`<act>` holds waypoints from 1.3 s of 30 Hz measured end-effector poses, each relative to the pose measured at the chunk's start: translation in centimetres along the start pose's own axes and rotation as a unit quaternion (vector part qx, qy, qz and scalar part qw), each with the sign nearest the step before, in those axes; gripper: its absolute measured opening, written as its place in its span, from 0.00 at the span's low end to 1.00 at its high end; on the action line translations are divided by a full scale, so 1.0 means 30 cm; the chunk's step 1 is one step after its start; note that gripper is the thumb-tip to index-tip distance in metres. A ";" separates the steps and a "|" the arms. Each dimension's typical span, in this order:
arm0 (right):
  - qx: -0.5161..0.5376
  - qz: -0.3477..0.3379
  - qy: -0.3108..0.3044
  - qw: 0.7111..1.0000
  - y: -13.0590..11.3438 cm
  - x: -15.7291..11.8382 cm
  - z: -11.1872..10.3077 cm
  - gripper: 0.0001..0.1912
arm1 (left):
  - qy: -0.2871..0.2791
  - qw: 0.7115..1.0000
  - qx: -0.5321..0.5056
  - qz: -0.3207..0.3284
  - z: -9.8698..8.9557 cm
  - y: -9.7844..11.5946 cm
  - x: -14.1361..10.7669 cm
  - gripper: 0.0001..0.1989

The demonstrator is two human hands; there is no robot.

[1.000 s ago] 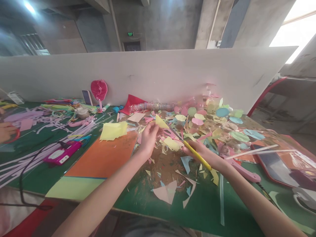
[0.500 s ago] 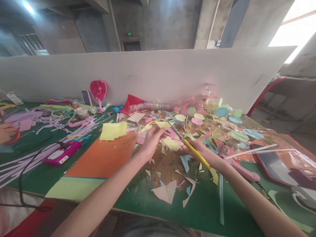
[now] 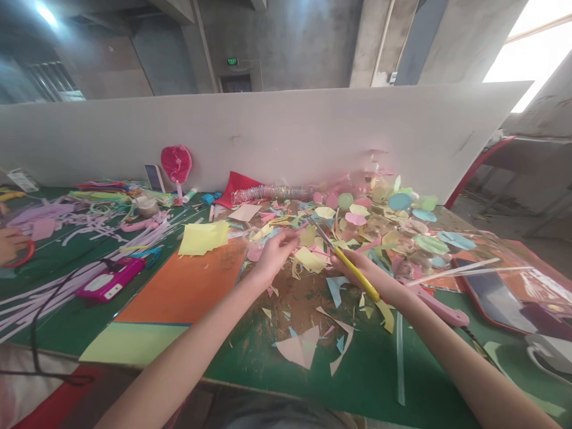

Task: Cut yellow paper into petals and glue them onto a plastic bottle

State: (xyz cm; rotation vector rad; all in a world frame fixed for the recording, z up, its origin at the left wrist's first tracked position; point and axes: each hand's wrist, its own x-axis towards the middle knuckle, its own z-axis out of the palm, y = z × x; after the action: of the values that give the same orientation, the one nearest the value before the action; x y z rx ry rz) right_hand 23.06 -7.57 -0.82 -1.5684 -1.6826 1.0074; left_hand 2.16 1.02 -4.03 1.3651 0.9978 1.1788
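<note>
My right hand (image 3: pixel 357 271) grips a pair of yellow-handled scissors (image 3: pixel 353 277), with the metal blades pointing up and left into the scraps. My left hand (image 3: pixel 277 256) reaches toward the blades, fingers extended. A small yellow paper piece (image 3: pixel 307 236) lies just past its fingertips, and I cannot tell whether they hold it. Under both hands, cut paper scraps (image 3: pixel 308 260) in yellow, pink and blue cover a green table top (image 3: pixel 357 372). Pastel paper discs (image 3: pixel 400 201) are heaped beyond my right hand.
A yellow paper sheet (image 3: pixel 203 237) lies on orange card (image 3: pixel 179 286) left of my hands. A white partition (image 3: pixel 268 131) bounds the far side. A pink-handled tool (image 3: pixel 435 313) and a red-rimmed tray (image 3: pixel 491 298) sit right. Another person's hand (image 3: pixel 9 247) holds a red ring far left.
My left hand has moved right toward the blades, and the yellow triangle no longer stands above its fingers. The scissors stay in my right hand, and the view has shifted slightly.
</note>
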 end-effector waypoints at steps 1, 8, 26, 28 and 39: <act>0.000 -0.004 0.005 1.000 -0.003 -0.001 -0.001 0.29 | -0.010 1.000 0.012 -0.005 -0.003 -0.007 0.002 0.09; -0.027 -0.025 0.015 0.999 -0.005 -0.006 -0.012 0.30 | -0.024 0.997 -0.077 -0.012 0.001 -0.001 -0.001 0.11; -0.085 -0.059 -0.025 0.994 0.015 0.002 0.033 0.26 | 0.034 0.967 -0.250 0.033 0.092 0.028 -0.073 0.11; -0.083 -0.061 -0.028 0.994 0.009 0.001 0.035 0.26 | 0.042 0.967 -0.248 0.038 0.098 0.032 -0.079 0.10; -0.086 -0.077 -0.030 0.993 0.012 0.002 0.041 0.26 | 0.064 0.980 -0.186 0.040 0.094 0.002 -0.081 0.08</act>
State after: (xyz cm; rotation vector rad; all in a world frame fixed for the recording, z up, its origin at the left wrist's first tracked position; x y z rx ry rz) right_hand 22.20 -7.64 -1.76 -1.4996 -1.9446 0.8560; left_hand 4.51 -1.85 -4.25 1.0493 0.7661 1.4455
